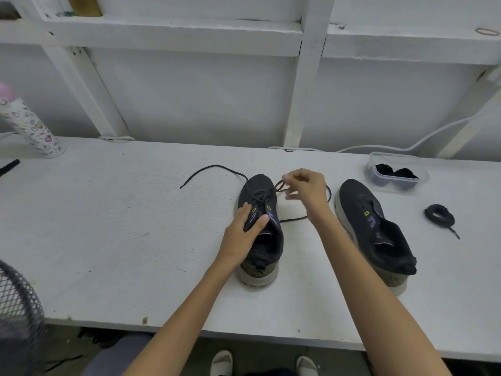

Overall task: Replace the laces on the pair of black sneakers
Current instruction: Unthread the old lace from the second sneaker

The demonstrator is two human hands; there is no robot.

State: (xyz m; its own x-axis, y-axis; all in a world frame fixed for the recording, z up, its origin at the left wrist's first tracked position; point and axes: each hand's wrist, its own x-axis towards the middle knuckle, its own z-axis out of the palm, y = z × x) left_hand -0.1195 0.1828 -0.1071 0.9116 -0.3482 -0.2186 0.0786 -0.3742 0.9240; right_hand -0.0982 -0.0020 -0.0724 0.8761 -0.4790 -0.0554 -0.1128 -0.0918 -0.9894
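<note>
Left hand: our left hand (244, 229) lies on the tongue and side of the middle sneaker (260, 185), fingers straight, grip holding nothing.
Right hand: our right hand (306, 188) hovers beside that sneaker's toe, grip pinching a loop of the black lace (214, 166).
Lace: threaded near the toe; one end trails left across the bench (108, 226), the other curls right.
Pair: the other sneaker (363, 213) stands to our right, toe away from us.
Spare: a coiled lace (439, 214) lies further right, near a plastic container (424, 178).
</note>
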